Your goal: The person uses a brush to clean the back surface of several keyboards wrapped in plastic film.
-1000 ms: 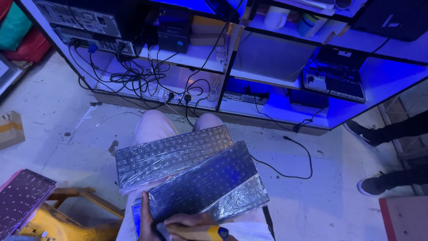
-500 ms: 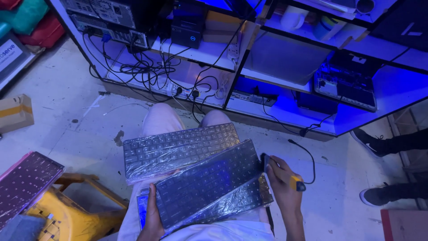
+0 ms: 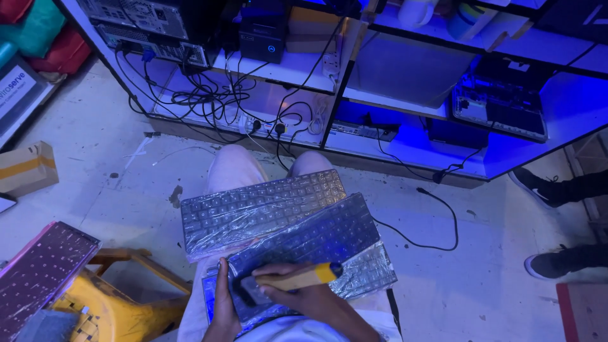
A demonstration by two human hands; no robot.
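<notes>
The right hand [image 3: 297,292] has its fingers closed around a yellow tool [image 3: 303,277], held over a wrapped keyboard [image 3: 316,244] on the lap. The left hand [image 3: 221,297] grips this keyboard's near edge. A second wrapped keyboard [image 3: 259,209] lies further, over the knees.

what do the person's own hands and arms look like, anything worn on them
Both are bare: the left hand and the right hand show no gloves, and no rings or watch can be made out. The right forearm is uncovered with no sleeve reaching it. Little of the left arm shows at the frame's bottom edge. Blue light tints everything.
</notes>
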